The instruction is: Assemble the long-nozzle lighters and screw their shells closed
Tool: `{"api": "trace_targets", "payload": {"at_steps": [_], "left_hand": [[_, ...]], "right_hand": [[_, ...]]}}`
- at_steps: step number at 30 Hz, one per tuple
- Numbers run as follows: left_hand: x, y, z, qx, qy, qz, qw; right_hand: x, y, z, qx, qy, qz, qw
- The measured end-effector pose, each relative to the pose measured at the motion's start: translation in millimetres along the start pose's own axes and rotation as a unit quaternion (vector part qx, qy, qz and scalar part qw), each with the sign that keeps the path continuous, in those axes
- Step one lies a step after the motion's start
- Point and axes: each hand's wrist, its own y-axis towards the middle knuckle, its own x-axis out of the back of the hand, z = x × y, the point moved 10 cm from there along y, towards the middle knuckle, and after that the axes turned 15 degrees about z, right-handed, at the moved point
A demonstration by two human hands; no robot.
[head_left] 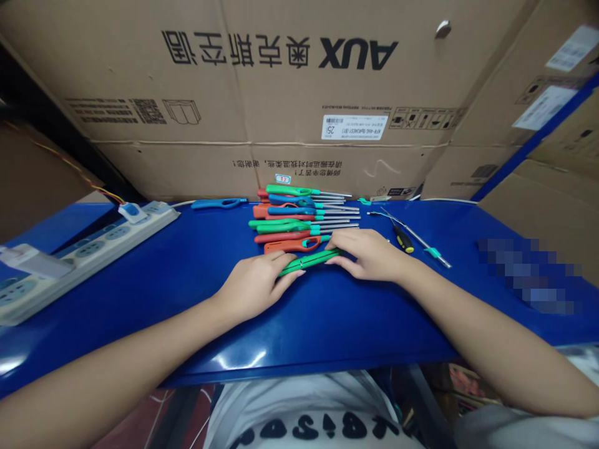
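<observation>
Between both hands is a green lighter handle point(309, 262), held low over the blue table with a dark lengthwise seam facing up. My left hand point(256, 282) pinches its left end between thumb and fingers. At the other end, my right hand point(364, 252) has its thumb and fingers closed on it, covering the tip. Just beyond lies a row of long-necked lighters in red, green, blue and orange; the nearest is an orange lighter point(286, 245), and a green lighter point(286, 189) lies at the back. Their metal tubes point right.
A black-and-yellow screwdriver point(403, 241) and a metal tube point(421, 242) with a teal piece lie to the right. A blue handle piece point(216, 204) rests at back left, beside a white power strip point(100, 259). Cardboard point(281, 125) walls the back of the blue table point(224, 340).
</observation>
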Motion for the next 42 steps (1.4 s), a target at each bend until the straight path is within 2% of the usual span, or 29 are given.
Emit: {"api": "trace_targets", "payload": {"at_steps": [7,13,22,29,34,38,42], "left_hand": [[1,0,2,0.005,-0.016,-0.009,1.000],[3,-1,-2,-0.026,-0.030,-0.023,0.999],[3,-3,-4,-0.046,-0.033,-0.042,0.998],[-8,1,-3,-0.047,-0.041,0.002,0.998],[-10,4,-1,-0.066,-0.089,-0.004,0.994],[-10,5,-1,-0.071,-0.107,-0.004,0.992],[-8,5,0,-0.064,-0.109,-0.015,0.992]], "right_hand": [[2,-2,7,0.020,-0.032,-0.011,0.999],[-1,0,15,0.034,-0.031,-0.006,0.999],[-3,-2,6,0.012,0.043,0.044,0.998],[-11,0,5,0.027,0.083,0.066,0.994],[-24,2,4,0.020,0.092,0.101,0.990],[-12,2,7,0.033,0.087,0.062,0.994],[11,-3,7,0.021,0.006,-0.021,1.000]]}}
